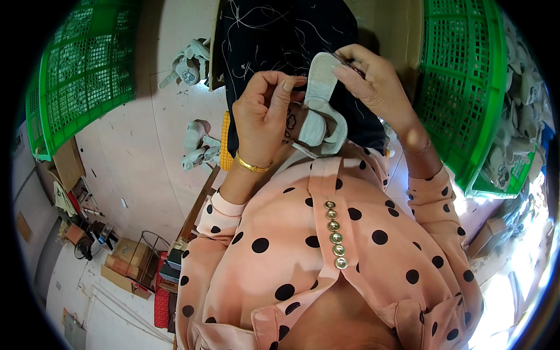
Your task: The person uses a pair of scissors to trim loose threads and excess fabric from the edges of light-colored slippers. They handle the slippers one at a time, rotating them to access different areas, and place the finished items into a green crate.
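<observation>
Two-handed, handling a grey-white, soft-looking shoe piece (315, 125) with a long rounded tab, curved strips and a dark cloud-like outline, in the space between both hands and above a dark cloth (274, 36) strewn with loose pale threads (265, 8). Curling the left hand (263, 105), holding thumb and forefinger tips close together just beside the tab's left edge; not showing clearly whether gripping the piece or something finer. Bending the fingers of the right hand (370, 76) near the top of the tab, laying the thumb by its right edge; half hiding a small dark object (357, 70) among those fingers, and so not revealing its kind or what exactly is being gripped. Wearing a gold-coloured bracelet (252, 165) on the left wrist, a thin bracelet (420, 149) on the right, and, nearer the body than both hands, a pale pink blouse with black dots (274, 221) and a row of shiny round buttons (335, 238). Having a yellow textured strip (225, 143) near the left wrist, and two small groups of grey-white shoe parts (188, 70) farther left on the pale floor (134, 169). Facing a green lattice plastic crate (87, 64) well left of the left hand, a second green lattice crate (464, 76) right of the right hand, and a heap of whitish pieces (522, 111) beyond that.
</observation>
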A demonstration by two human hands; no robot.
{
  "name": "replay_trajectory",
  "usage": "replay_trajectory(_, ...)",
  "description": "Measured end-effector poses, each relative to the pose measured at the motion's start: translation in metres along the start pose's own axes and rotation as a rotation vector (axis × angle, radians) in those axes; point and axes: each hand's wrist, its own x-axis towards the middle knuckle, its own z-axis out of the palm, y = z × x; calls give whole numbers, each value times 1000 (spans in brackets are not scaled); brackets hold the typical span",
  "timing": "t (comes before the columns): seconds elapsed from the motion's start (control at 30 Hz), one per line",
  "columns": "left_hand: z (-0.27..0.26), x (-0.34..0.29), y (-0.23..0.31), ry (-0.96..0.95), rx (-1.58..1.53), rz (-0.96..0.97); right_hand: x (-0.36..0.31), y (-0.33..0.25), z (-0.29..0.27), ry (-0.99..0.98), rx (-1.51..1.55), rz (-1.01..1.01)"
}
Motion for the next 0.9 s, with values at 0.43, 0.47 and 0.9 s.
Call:
replay_trajectory(0.43, -4, 20, 12, -45, 925, 824, 0, -10, 0, -130, 245, 229)
replay_trajectory(0.47, -1, 21, 10, -66, 936, 841, -1, -11, 0, -122, 226, 231)
replay_trajectory(0.9, 7, 29, 13, -129, 1063, 1013, 1, -12, 4, -126, 268, 311)
